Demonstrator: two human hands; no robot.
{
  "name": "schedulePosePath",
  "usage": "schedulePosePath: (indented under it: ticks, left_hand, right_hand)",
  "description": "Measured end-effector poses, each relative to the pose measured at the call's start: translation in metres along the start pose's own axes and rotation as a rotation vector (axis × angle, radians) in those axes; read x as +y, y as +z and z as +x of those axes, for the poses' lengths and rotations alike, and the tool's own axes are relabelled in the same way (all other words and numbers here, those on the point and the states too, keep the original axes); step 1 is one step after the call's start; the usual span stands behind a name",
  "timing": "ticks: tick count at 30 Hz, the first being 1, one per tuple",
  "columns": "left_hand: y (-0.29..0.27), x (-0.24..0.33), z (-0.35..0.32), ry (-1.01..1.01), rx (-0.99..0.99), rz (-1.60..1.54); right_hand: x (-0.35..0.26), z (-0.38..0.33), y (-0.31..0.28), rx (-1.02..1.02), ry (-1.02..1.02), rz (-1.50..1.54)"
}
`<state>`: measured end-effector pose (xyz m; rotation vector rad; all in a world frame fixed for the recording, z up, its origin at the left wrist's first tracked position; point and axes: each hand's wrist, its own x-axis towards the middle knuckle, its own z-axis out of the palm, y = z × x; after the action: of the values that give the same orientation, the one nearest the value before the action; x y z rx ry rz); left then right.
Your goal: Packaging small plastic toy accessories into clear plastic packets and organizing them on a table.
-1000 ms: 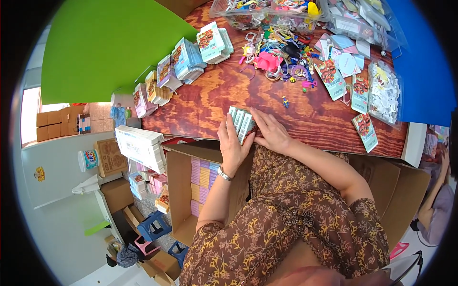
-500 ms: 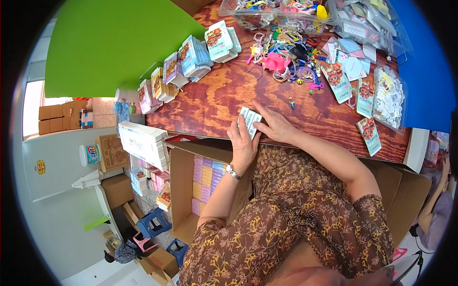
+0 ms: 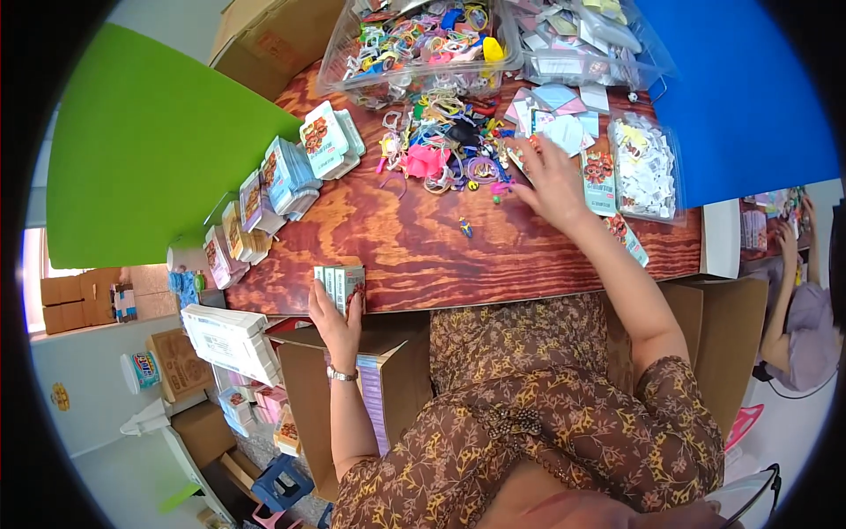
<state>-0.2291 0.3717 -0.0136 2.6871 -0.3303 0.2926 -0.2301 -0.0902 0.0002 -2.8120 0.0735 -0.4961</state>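
Note:
My left hand (image 3: pixel 337 324) grips a few small white-and-green boxes (image 3: pixel 335 284), standing side by side at the table's near edge, thumb on their right side and fingers on their left. Over to the right, my right hand (image 3: pixel 557 183) reaches across the table with its fingers apart, above a printed card mostly hidden beneath it. Just left of those fingers lies a heap of small colourful trinkets and bands (image 3: pixel 449 145). Pale paper cards (image 3: pixel 564 132) lie beyond the fingertips. A green-white printed card (image 3: pixel 599 183) lies right of the hand, and another card (image 3: pixel 627 240) is partly behind my forearm.
Clear plastic trays of trinkets (image 3: pixel 330 79) and packets (image 3: pixel 648 75) stand at the back. A tray of white pieces (image 3: pixel 646 167) sits at right. Stacks of printed cards or packs (image 3: pixel 291 181) line the left edge. One small blue-yellow figure (image 3: pixel 465 227) lies mid-table. Cardboard boxes (image 3: pixel 304 379) stand below.
The view has shifted. My right hand has left the small boxes and moved right and away to the cards. My left hand has carried the boxes left along the table edge.

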Motion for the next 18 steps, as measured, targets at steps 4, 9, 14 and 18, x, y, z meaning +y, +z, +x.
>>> schedulePosePath:
  ticks: [4,9,14,18]
  left_hand:
    - [-0.013,0.019,0.008,0.031,-0.004,0.118]
    - [-0.022,0.068,0.018,0.133,0.196,0.222]
    - [0.019,0.144,0.026,0.546,0.152,-0.228]
    - [0.065,0.208,0.038,0.751,-0.036,-0.383]
  right_hand:
    - [0.029,-0.011,0.015,-0.125,0.111,-0.201]
    - [0.026,0.011,-0.003,-0.248,0.232,-0.029]
    - [0.004,0.01,-0.04,-0.229,0.543,1.132]
    - [-0.021,-0.024,-0.047,-0.461,0.501,1.494]
